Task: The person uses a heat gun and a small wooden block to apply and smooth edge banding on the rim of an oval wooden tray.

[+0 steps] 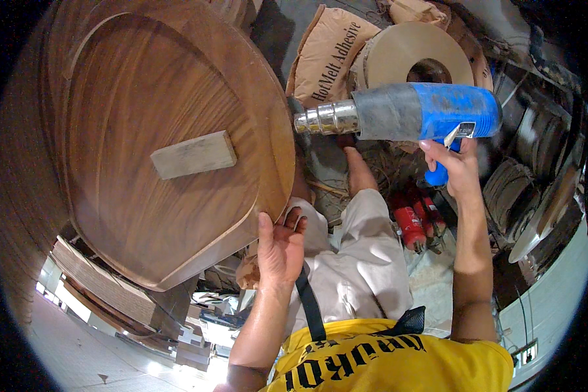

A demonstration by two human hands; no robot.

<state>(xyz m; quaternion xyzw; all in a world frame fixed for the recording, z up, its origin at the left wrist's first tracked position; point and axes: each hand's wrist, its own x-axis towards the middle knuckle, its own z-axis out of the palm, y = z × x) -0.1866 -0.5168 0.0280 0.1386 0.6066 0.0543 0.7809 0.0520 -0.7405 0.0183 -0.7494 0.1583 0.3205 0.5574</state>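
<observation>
My right hand (pixel 456 168) is wrapped around the handle of a blue and dark grey heat gun (pixel 389 112). Its stepped metal nozzle points left, close to the rim of a large brown wood-grain panel (pixel 137 209) with a rounded outline and a raised edge. At the panel's near right edge is my left hand (pixel 282 248), palm up, with thumb and fingers apart. The thumb rests by the rim and the fingers curl loosely beside it. A small pale wooden block (pixel 195 155) lies on the panel's face.
A brown paper sack (pixel 326 52) and a large roll of tan edge strip (pixel 389 55) stand beyond the heat gun. Red cylinders (pixel 409 225) sit on the floor near my legs. Coiled strips (pixel 536 163) are stacked at the right. Layered boards (pixel 104 281) lie at the lower left.
</observation>
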